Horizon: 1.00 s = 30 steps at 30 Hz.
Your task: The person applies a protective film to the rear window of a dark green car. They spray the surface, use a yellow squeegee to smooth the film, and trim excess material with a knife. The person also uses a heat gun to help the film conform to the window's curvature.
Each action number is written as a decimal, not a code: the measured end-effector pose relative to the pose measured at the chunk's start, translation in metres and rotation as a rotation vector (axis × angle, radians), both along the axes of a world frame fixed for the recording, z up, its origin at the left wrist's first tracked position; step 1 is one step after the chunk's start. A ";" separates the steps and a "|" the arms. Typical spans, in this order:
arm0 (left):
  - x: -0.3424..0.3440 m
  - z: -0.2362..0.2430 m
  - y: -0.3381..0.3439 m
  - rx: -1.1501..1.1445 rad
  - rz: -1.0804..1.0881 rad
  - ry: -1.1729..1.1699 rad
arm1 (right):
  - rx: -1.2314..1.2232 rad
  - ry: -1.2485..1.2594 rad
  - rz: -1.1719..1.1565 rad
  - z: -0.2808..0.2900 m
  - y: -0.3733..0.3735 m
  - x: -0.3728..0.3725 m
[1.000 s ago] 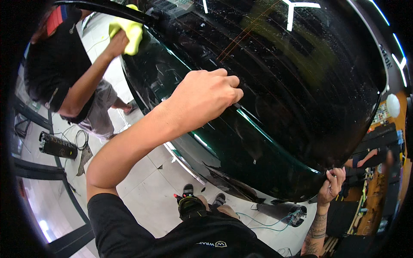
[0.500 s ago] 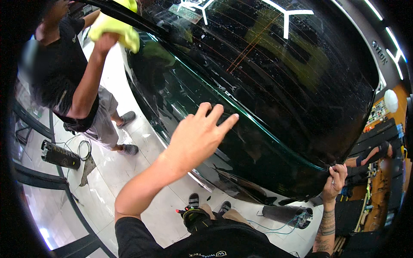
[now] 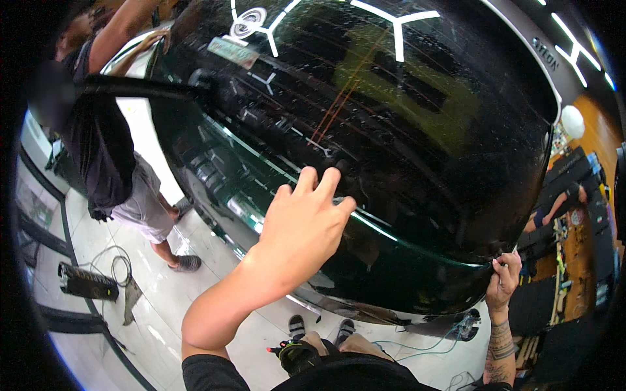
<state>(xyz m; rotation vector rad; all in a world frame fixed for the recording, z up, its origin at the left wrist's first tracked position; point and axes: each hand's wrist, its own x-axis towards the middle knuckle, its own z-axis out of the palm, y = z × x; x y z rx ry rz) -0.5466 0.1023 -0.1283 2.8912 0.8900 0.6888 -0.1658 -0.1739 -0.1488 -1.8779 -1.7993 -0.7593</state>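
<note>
Large curved panel of glossy black car glass, wet and speckled with droplets, thin orange heater lines running across it. A dark green-tinted film edge crosses its lower part as a bright line, ending at the lower right corner. Ceiling lights reflect on top.

Below me, a glossy pale tiled floor shines with light. A dark cylinder lies on it at my left, a cable coiled beside it. White Y-shaped ceiling lights glow overhead. Over on my right there's an orange wall and cluttered shelves.
</note>
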 end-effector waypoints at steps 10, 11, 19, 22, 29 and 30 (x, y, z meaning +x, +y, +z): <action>-0.004 0.026 0.023 -0.192 -0.098 0.139 | 0.039 0.061 -0.061 -0.011 0.003 -0.005; -0.006 0.024 0.025 -0.171 -0.119 0.117 | 0.044 0.065 -0.061 -0.012 0.002 -0.005; -0.008 0.025 0.032 0.000 -0.036 -0.118 | 0.068 0.062 -0.070 -0.023 -0.006 0.003; 0.000 0.019 0.044 0.064 -0.062 -0.022 | 0.071 0.057 -0.067 -0.024 -0.007 0.005; 0.008 0.017 0.054 0.209 -0.075 -0.052 | 0.040 0.010 -0.022 -0.026 -0.013 0.016; 0.010 0.017 0.056 0.229 -0.089 -0.053 | 0.029 0.002 -0.018 -0.026 -0.015 0.019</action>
